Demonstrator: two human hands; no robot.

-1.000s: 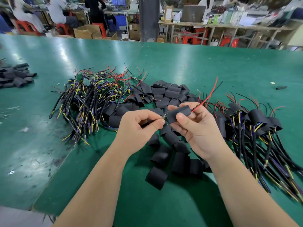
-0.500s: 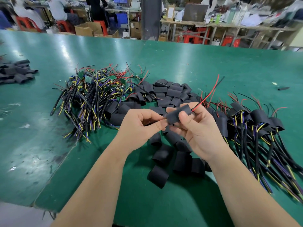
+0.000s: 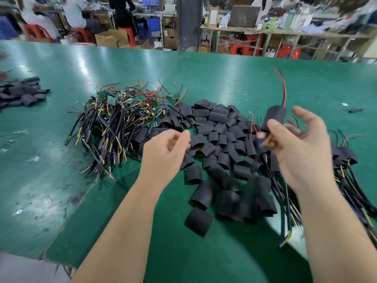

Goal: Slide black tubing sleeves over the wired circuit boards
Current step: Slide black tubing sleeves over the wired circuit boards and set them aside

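While the right hand (image 3: 295,152) is pretty blurry, you can tell its grip is pinched on a sleeved board (image 3: 274,117). It's held above the surface (image 3: 224,74) toward the right edge, red wire (image 3: 284,92) sticking up. Left hand (image 3: 166,149) hovers, grip loose and half-curled, holding nothing. Loose black sleeves (image 3: 216,139) are piled underneath, with bare wired boards (image 3: 122,115) heaped further left.

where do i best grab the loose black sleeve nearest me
Probably pinch the nearest sleeve across its middle from above, thumb and finger on its two curved sides: it lies on its side, uncovered, at the pile's near edge.
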